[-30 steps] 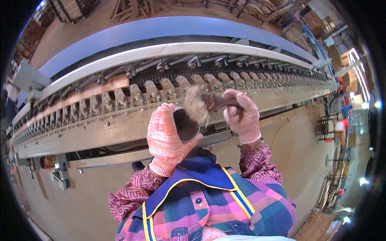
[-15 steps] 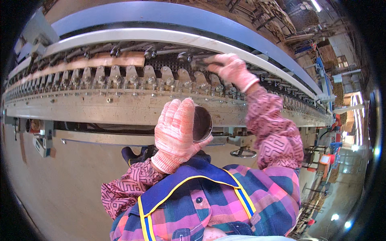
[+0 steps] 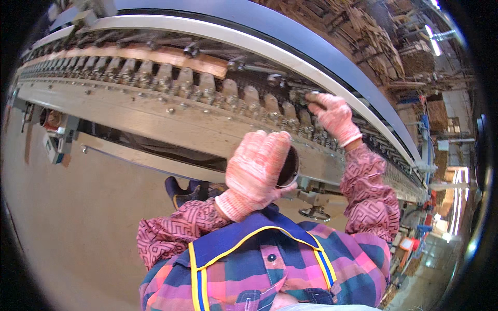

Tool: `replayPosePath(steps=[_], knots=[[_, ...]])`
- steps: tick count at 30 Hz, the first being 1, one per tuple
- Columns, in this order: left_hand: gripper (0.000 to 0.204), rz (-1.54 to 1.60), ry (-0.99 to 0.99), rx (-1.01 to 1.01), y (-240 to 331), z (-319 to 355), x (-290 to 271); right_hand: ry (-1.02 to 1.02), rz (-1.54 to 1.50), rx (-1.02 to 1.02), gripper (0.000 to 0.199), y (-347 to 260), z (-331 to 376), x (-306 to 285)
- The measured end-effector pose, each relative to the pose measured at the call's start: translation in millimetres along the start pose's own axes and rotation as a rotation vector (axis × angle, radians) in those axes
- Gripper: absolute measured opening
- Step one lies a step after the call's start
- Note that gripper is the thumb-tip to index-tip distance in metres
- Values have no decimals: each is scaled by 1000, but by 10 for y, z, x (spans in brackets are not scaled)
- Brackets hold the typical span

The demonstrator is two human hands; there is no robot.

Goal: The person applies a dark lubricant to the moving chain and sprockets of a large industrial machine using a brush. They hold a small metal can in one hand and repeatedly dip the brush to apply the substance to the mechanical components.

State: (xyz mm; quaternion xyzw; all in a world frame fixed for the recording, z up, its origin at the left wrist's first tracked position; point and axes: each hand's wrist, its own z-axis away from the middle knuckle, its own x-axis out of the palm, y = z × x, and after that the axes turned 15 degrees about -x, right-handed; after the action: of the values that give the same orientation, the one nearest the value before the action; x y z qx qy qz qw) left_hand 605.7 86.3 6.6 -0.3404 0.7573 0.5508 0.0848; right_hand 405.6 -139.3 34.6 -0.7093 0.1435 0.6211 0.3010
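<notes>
Closest to the camera is the person's own chest, in a pink, blue and teal plaid shirt (image 3: pixel 270 274) with a dark blue, yellow-edged strap or bib over it. Both forearms wear sleeves of pink patterned cloth.

Just above the chest, the left hand (image 3: pixel 257 168), in a pink-and-white knitted work glove, is closed around a dark round tube-like container (image 3: pixel 288 167). Only its open dark mouth shows past the glove's fingers on the right; the rest is covered, so its length and material cannot be told. The hand and container hang in front of the machine's lower edge, apart from its row of parts.

Below them, a dark blue shoe (image 3: pixel 182 189) stands on the pale brown floor (image 3: pixel 78 223).

Farther out, the right hand (image 3: pixel 332 115), in the same kind of glove, is stretched up and to the right. Its fingers are curled down onto the top of the machine, touching the dark metal parts there. Whether it grips anything small cannot be told.

The long grey metal machine (image 3: pixel 155 116) runs from upper left to right, carrying a row of many upright, dusty metal holders (image 3: pixel 207 85). Behind the row lies a pale wooden strip (image 3: pixel 155 54), and beyond it a white and blue curved rail (image 3: pixel 249 36). Stacks of wood stand at the far upper right.
</notes>
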Motion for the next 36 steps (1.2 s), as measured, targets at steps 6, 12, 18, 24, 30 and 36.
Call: replayPosePath(steps=[6,12,18,24,30,36], knots=[[111,-28,1,-59,-33,59,-10,-15,114,-55,29,-90,-134,-75],[113,-34,-14,-38,32,25,-28,-6,116,-29,29,14,-134,383],[111,-7,-41,-57,35,18,-68,-32,45,56,30,-34,-62,-65],[111,-10,15,-28,53,16,-78,3,-40,-24,28,-74,-158,2],[106,30,-47,-56,92,-43,-124,21,137,11,28,-66,-111,390],[103,11,-70,-63,72,-40,-121,59,20,34,27,-73,-72,10]])
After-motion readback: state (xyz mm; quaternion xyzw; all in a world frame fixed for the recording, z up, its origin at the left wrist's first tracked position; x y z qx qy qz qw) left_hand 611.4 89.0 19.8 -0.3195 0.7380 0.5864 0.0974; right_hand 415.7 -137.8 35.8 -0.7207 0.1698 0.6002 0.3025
